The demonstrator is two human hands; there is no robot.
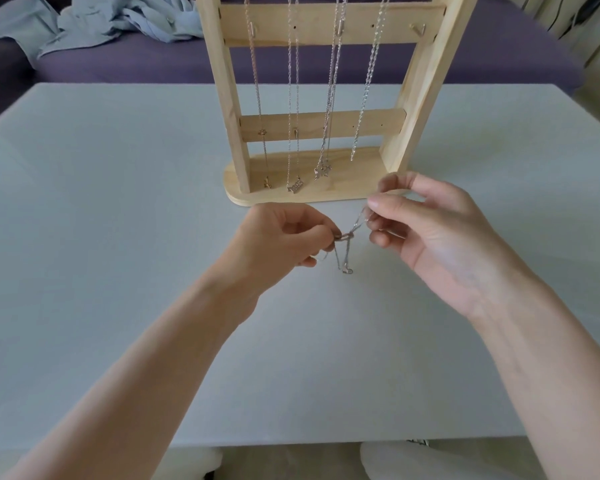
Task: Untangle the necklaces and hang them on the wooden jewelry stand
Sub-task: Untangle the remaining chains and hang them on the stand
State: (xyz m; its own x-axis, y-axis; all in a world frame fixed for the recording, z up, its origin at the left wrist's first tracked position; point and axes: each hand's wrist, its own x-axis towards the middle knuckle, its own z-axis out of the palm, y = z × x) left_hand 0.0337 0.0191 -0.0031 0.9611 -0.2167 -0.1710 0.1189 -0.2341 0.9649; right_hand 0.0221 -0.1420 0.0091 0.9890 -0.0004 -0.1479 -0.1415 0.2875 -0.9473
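A thin silver necklace (344,252) is stretched between my two hands just above the table, in front of the stand's base. My left hand (278,237) pinches it at a small knot or clasp, and a loop of chain with a small pendant hangs below. My right hand (426,230) pinches the other part of the chain between thumb and fingertips. The wooden jewelry stand (323,123) stands upright behind my hands. Several chains (293,98) hang on it, their pendants down near the base.
The white table (118,237) spreads wide on both sides of the stand. A purple sofa (136,64) lies beyond the table's far edge, with a crumpled light-blue cloth (111,22) on it. The table's near edge runs just below my forearms.
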